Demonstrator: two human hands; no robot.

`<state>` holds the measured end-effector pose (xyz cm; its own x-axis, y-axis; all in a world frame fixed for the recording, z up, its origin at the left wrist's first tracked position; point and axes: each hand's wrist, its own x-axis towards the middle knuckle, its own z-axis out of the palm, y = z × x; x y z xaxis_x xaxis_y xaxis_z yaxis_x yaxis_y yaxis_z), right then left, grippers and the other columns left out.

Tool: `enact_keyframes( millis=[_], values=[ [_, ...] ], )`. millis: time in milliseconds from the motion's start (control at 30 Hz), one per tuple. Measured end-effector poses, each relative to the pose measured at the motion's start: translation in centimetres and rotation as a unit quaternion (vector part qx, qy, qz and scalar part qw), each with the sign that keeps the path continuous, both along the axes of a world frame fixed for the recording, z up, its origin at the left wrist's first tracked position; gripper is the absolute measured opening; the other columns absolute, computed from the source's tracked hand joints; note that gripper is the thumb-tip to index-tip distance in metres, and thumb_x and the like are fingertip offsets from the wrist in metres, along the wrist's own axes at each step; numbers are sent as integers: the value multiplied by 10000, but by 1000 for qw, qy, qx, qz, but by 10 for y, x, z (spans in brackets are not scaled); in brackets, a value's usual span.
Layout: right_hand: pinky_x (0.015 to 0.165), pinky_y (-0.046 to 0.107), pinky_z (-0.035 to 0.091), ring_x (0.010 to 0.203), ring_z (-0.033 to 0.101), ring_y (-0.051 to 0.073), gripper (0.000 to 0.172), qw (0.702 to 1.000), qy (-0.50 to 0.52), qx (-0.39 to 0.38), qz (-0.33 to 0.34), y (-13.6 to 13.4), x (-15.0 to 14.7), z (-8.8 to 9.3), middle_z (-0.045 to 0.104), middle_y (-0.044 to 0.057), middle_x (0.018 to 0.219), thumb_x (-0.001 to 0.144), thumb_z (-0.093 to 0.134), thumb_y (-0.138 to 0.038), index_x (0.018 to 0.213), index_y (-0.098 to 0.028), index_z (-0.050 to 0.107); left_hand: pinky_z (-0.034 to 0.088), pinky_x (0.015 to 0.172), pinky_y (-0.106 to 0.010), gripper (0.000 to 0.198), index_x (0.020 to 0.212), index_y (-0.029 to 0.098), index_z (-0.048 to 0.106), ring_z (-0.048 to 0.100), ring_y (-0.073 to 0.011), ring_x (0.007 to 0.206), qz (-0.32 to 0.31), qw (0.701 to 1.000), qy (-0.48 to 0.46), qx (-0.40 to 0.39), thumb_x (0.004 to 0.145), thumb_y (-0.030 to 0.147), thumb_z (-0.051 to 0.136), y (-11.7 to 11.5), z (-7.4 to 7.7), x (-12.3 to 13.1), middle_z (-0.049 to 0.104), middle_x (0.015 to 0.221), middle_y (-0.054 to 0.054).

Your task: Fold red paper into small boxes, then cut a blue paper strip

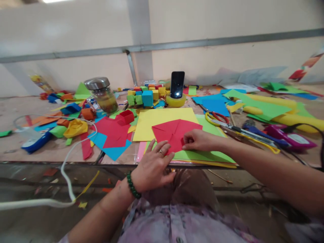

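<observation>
A red folded paper [174, 132] lies on a yellow sheet [157, 121] and a green sheet [210, 153] near the table's front edge. My left hand [153, 165] rests flat at the red paper's near left corner, fingers stretched out, with a ring and a green bead bracelet on the wrist. My right hand [199, 140] presses on the red paper's right side with its fingers curled together in a pinch on a fold.
Scissors [217, 118], a glass jar with metal lid [102, 94], paper cubes [144, 96], a phone standing in a yellow tape roll [176, 91], a small red paper box [125, 117], a white cable [68, 168] and many coloured paper scraps cover the table [25, 148].
</observation>
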<state>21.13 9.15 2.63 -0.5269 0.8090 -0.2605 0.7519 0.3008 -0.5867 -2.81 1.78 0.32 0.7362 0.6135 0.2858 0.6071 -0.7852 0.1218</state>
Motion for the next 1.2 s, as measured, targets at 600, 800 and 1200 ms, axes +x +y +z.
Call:
enact_keyframes(
  millis=[600,800,1200],
  values=[
    [497,298,253,479,444,148,690,969,-221,110,-20,-8,-32,14,548,61,531,694,461,-846,544,-185,591,257,1122,-477,619,1356,154,449,445,-281,1301,-2,998,-50,-46,803,395,591,-8,-16,-25,544,1370,-121],
    [511,294,270,482,482,158,717,968,-236,83,-4,-7,-39,23,558,73,504,682,456,-858,532,-176,620,227,1119,-506,695,1380,120,458,426,-328,1301,13,999,-52,2,785,448,605,-8,-23,-15,487,1412,-164],
    [533,291,321,598,565,198,628,959,-281,25,11,-3,-21,32,652,95,673,753,483,-749,719,-160,695,162,1131,-544,559,1298,185,559,477,-296,1255,31,994,-83,-70,797,427,619,-9,-14,-16,601,1316,-84]
  ],
)
